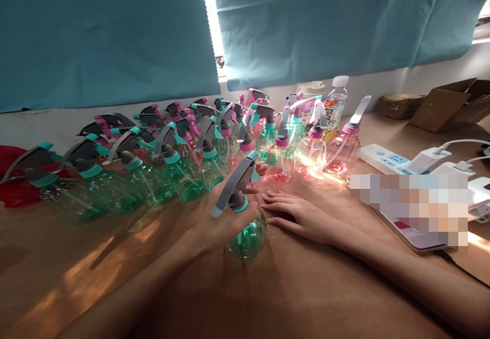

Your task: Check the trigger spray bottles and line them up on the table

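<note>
Left hand (224, 227) grips a green spray bottle (248, 242), fingers around its neck. Right hand (304, 217) lies palm-down, fingers slightly parted. Tabletop (298, 298) extends nearward; bottle row (184, 178) borders beyond.

Passage is available over the bench (306, 298) toward its near edge, between the left forearm (153, 277) and the right forearm (383, 265). Standing rows of spray bottles (184, 178) block approach to the far edge at left and center; the power strip (375, 155), phone (406, 233) and charging cable (463, 268) obstruct the right side.
</note>
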Demonstrator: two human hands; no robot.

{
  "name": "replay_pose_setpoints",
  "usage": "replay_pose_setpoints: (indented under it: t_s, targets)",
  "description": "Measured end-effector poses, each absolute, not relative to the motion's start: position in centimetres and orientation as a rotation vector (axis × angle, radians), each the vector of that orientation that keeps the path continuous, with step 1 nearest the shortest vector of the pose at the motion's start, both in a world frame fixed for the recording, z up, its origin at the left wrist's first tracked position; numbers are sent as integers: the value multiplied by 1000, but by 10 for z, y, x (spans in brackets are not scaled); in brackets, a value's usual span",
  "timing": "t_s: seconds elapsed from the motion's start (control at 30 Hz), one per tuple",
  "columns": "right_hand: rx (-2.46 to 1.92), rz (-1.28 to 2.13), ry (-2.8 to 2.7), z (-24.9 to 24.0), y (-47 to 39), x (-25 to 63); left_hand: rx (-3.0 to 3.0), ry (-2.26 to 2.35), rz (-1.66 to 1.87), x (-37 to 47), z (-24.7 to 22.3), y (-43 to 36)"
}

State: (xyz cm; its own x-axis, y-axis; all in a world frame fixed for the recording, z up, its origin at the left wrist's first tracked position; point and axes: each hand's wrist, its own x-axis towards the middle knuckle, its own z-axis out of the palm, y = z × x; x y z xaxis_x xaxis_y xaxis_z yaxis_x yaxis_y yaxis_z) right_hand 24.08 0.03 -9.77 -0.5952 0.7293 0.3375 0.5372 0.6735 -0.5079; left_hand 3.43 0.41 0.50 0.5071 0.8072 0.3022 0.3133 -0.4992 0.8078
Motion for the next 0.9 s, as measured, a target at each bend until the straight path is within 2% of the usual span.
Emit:
replay_pose_setpoints:
  t_s: [0.9]
  targets:
    - [-953,487,-2330,-102,1,242,2100,1040,884,33,3,3]
